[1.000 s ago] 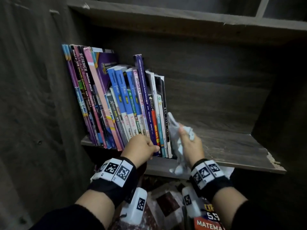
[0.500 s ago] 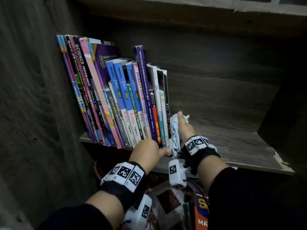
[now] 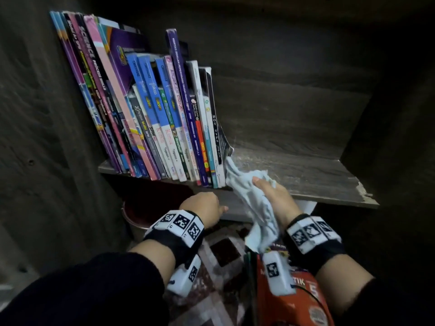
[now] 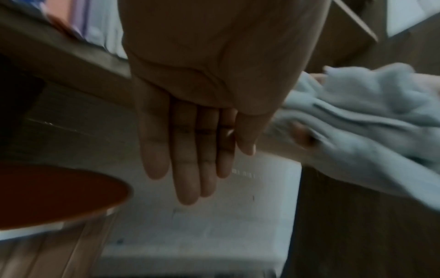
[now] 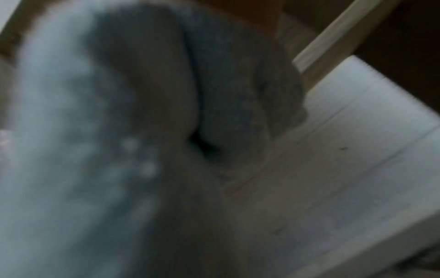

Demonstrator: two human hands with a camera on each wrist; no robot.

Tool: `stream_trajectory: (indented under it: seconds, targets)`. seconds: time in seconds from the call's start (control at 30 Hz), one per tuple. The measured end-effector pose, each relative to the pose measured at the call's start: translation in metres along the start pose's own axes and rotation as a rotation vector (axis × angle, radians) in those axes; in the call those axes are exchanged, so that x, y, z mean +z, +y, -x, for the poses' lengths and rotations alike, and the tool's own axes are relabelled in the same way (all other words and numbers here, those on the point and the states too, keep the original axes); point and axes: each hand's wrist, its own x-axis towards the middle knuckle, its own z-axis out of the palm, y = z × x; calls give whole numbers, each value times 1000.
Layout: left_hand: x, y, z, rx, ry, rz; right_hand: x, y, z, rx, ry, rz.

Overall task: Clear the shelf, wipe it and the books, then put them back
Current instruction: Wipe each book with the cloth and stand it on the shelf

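A row of colourful books (image 3: 150,109) leans leftward on the left half of the dark wooden shelf (image 3: 306,170). My right hand (image 3: 273,196) grips a crumpled pale cloth (image 3: 247,184) at the shelf's front edge, just right of the last book; the cloth (image 5: 71,131) fills the blurred right wrist view. Below the shelf's front edge my left hand (image 3: 204,208) holds nothing, and the left wrist view shows its fingers (image 4: 185,159) straight and close together. The cloth (image 4: 369,122) hangs to its right there.
A white box (image 4: 214,225) sits under the shelf, beside a reddish round container (image 4: 47,193). An orange book (image 3: 301,300) lies near my right forearm over a patterned floor covering (image 3: 211,290). The shelf's right front corner (image 3: 362,194) is chipped. A dark side panel (image 3: 47,137) stands at the left.
My right hand has moved with the cloth from beside the last book's spine back to the shelf's front edge. The left hand has dropped slightly below the shelf edge.
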Motion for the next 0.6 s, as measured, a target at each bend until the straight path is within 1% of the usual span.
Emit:
stream_trajectory:
  seconds: [0.07,0.17,0.27,0.3,0.37,0.43,0.47,0.53,0.6]
  targets:
    - [20,5,1,-5,-94,-50,-34,28,15,121,1,72]
    - [56,16,-1,-2,-158,-77,-76,84,29,208,94,236]
    - [96,27,0,-4,-259,-97,-98,130,36,343,215,472]
    - [114,29,-2,2,-297,-126,-102,144,38,389,219,543]
    - [141,32,-3,18,-363,-160,-104,162,44,444,153,659]
    - [161,40,0,-10,-449,-118,-102,181,49,517,42,766]
    - [170,43,1,-25,-473,-89,-101,189,53,563,-27,843]
    - [190,51,3,-62,-472,-21,-101,215,60,584,-132,1036]
    - [216,46,-2,-86,-491,43,-101,241,65,615,-120,1079]
